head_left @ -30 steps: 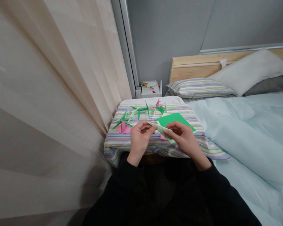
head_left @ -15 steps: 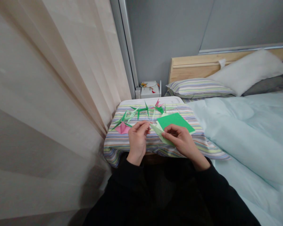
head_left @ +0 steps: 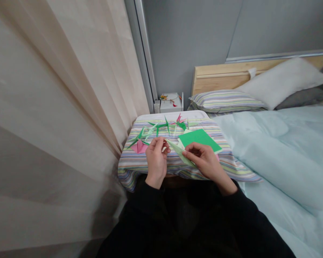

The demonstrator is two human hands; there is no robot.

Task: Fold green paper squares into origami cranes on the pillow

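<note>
A folded piece of pale green origami paper (head_left: 181,152) is held slantwise over the small table. My right hand (head_left: 203,157) pinches its lower right part between thumb and fingers. At the paper's pointed upper left end, my left hand (head_left: 157,157) is closed, thumb against fingers, on the tip. Under and behind my right hand lies a stack of square paper (head_left: 200,138) with a bright green sheet on top. Several folded paper cranes (head_left: 161,125) in green, pale green and pink stand along the far side, and a pink one (head_left: 139,146) sits left of my left hand.
A striped cloth (head_left: 134,163) covers the table, whose white rim (head_left: 172,115) shows at the back. The beige curtain (head_left: 97,89) hangs close on the left. To the right is a bed with a pale blue quilt (head_left: 280,143); a white box-like stand (head_left: 171,104) is behind.
The pale green paper's tip has shifted slightly left, toward my left fingers. My right hand has moved a little left with it; the cranes stay where they were.
</note>
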